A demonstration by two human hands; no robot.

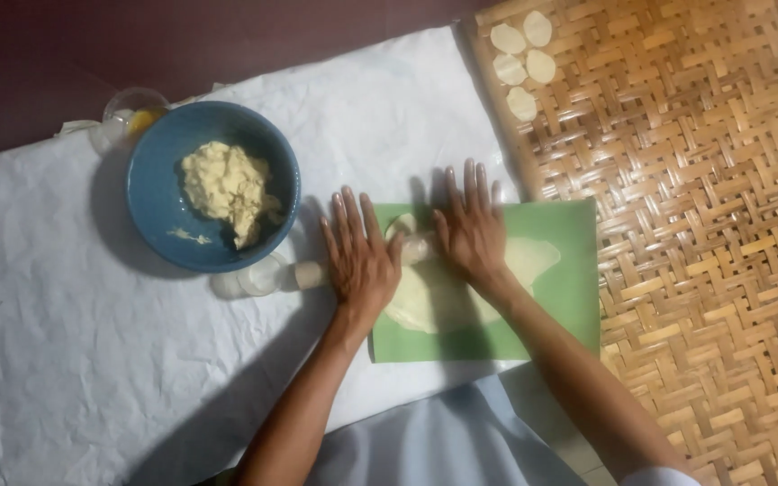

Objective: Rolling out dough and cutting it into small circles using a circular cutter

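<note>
My left hand (361,256) and my right hand (472,225) lie flat, fingers spread, on a pale rolling pin (418,247) that runs under both palms. One end of the pin (309,274) sticks out left of my left hand. The pin rests on a thin flattened sheet of pale dough (533,259), which lies on a green mat (569,306). Much of the pin and dough is hidden by my hands.
A blue bowl (150,193) with a lump of yellowish dough (225,187) stands to the left on white paper (65,342). A clear cup (128,112) sits behind it, a clear lid (258,277) beside it. On the right, a woven bamboo tray (704,225) holds several small dough rounds (521,63).
</note>
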